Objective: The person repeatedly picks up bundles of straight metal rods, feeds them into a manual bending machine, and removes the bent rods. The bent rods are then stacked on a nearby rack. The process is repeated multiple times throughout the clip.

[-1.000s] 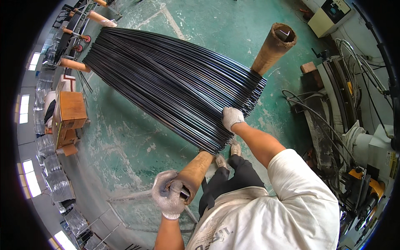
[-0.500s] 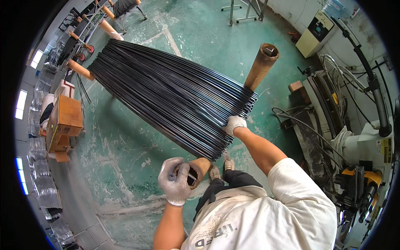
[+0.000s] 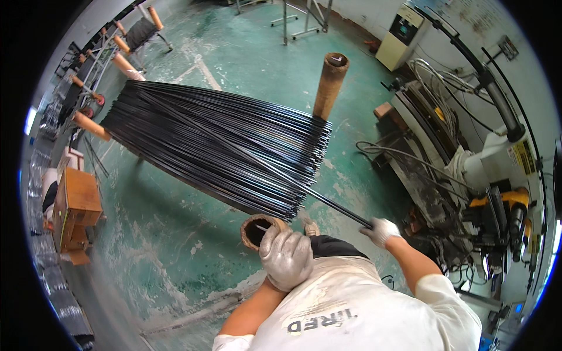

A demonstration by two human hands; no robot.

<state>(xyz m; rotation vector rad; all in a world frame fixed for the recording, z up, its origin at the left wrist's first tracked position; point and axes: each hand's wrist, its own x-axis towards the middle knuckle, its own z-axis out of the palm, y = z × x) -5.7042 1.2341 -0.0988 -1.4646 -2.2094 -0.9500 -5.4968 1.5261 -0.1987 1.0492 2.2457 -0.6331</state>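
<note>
A wide bundle of long thin black rods (image 3: 216, 146) lies across a rack with brown cardboard-tube posts. My right hand (image 3: 380, 230), in a white glove, grips the near end of one black rod (image 3: 336, 209) that sticks out of the bundle toward me. My left hand (image 3: 285, 257), also gloved, rests on the top of the near brown tube post (image 3: 257, 227) and holds a small thin tool whose tip shows at the tube's mouth. A taller brown tube post (image 3: 329, 85) stands at the far side of the bundle.
A cardboard box (image 3: 76, 202) sits at the left. Machinery with cables and a yellow tool (image 3: 497, 202) fills the right side. A beige cabinet (image 3: 401, 35) stands at the back. More tube posts (image 3: 126, 55) hold the rods' far ends. The floor is green concrete.
My right hand has left the bundle's edge and drawn one rod out toward me and to the right. My left hand stays on the near tube. My view has shifted left.
</note>
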